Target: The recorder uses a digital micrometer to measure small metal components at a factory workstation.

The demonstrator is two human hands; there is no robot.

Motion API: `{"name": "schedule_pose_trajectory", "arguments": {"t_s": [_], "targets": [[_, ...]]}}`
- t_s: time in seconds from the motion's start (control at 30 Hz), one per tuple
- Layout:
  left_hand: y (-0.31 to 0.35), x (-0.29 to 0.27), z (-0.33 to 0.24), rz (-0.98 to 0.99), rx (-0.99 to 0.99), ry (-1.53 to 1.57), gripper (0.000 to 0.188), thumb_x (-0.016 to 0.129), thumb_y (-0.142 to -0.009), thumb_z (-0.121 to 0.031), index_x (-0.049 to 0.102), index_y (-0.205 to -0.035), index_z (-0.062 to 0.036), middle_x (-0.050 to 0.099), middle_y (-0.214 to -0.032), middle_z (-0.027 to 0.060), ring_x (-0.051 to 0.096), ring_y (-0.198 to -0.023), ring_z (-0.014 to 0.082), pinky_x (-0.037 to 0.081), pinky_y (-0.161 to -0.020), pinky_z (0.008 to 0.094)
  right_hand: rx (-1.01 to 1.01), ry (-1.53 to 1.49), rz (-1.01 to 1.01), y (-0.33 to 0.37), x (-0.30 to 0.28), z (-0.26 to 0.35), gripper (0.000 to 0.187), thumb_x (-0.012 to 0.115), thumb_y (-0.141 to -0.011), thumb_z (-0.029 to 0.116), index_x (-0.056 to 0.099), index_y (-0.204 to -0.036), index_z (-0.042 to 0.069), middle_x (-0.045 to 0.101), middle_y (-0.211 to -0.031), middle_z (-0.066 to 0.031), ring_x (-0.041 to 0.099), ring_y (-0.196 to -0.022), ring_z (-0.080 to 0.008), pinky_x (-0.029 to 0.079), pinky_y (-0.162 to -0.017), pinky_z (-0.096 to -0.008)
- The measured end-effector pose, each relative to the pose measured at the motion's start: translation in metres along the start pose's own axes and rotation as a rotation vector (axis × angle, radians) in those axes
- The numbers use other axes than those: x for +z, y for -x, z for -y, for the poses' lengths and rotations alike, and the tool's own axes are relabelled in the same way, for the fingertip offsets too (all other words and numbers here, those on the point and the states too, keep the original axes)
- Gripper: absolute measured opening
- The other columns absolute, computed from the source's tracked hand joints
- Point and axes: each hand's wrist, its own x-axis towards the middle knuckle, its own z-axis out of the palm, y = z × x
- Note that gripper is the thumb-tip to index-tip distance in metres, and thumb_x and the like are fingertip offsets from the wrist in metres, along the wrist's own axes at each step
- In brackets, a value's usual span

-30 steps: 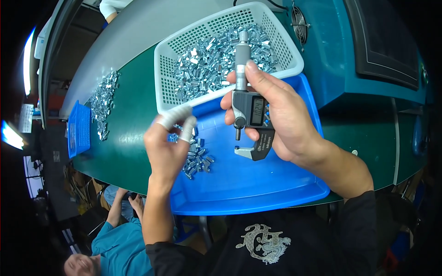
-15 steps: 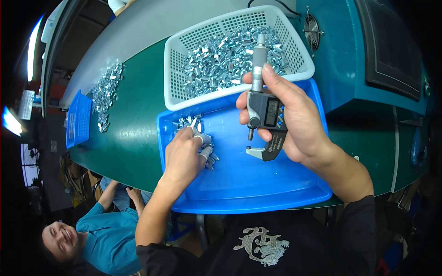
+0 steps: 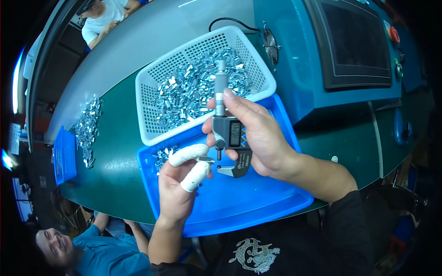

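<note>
My right hand (image 3: 262, 140) is wrapped round a digital micrometer (image 3: 223, 133), holding it upright above the tray with its thumb on the sleeve. There is a gap between the micrometer's spindle and anvil. Close to the left of that gap, my left hand (image 3: 177, 188) pinches a small shiny metal piece (image 3: 206, 159) between two fingers in white finger cots. The piece is partly hidden by the fingers and appears apart from the jaws. Below both hands is a blue tray (image 3: 248, 200), with a small heap of metal pieces (image 3: 163, 155) in its far left corner.
A white perforated basket (image 3: 148, 131) full of similar metal pieces stands behind the tray. More pieces (image 3: 87, 131) lie on the green table beside a small blue basket (image 3: 64, 154). A teal machine (image 3: 294, 87) with a screen stands right. People sit at lower left and far left.
My left hand has risen from the heap in the tray with a metal piece and come close to the micrometer. The right hand still holds the micrometer; the whole view has shifted.
</note>
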Motion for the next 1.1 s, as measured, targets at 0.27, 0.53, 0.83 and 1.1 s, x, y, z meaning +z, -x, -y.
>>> {"name": "schedule_pose_trajectory", "arguments": {"t_s": [0.27,0.53,0.83,1.1], "targets": [[-0.002,-0.013,0.015,-0.011,-0.016,-0.078,0.023,0.065,-0.084,-0.001,0.061,-0.106,0.0019,0.065,-0.097,0.0119,0.064,-0.087,0.0183,0.053,-0.078,0.0308,-0.023,-0.008,-0.018,-0.003,0.002,-0.001,0.045,0.033,-0.100,0.041,0.044,-0.122,0.003,0.062,-0.084,-0.0121,0.063,-0.066,-0.0137,0.044,-0.040,-0.0210],[-0.001,-0.012,0.011,0.018,-0.043,-0.030,0.022,0.064,-0.084,0.000,0.061,-0.106,0.0032,0.065,-0.099,0.0139,0.065,-0.089,0.0206,0.057,-0.075,0.0348,-0.043,0.030,0.015,-0.002,0.003,-0.001,0.044,0.033,-0.100,0.040,0.043,-0.124,0.004,0.062,-0.084,-0.0115,0.063,-0.067,-0.0135,0.043,-0.040,-0.0209],[0.000,-0.011,0.014,0.015,-0.057,0.004,0.023,0.063,-0.084,0.001,0.060,-0.107,0.0032,0.065,-0.100,0.0139,0.064,-0.092,0.0209,0.057,-0.076,0.0349,-0.034,0.016,0.013,-0.002,0.002,-0.001,0.042,0.035,-0.100,0.039,0.045,-0.123,0.005,0.062,-0.085,-0.0114,0.063,-0.068,-0.0141,0.043,-0.040,-0.0211],[-0.002,-0.010,0.016,0.038,-0.062,0.031,0.025,0.062,-0.084,0.002,0.060,-0.109,0.0029,0.065,-0.101,0.0135,0.064,-0.093,0.0206,0.057,-0.076,0.0343,-0.042,0.036,-0.028,-0.003,0.002,0.000,0.032,0.042,-0.098,0.038,0.048,-0.105,0.008,0.063,-0.082,-0.0118,0.063,-0.066,-0.0142,0.041,-0.038,-0.0207]]}}
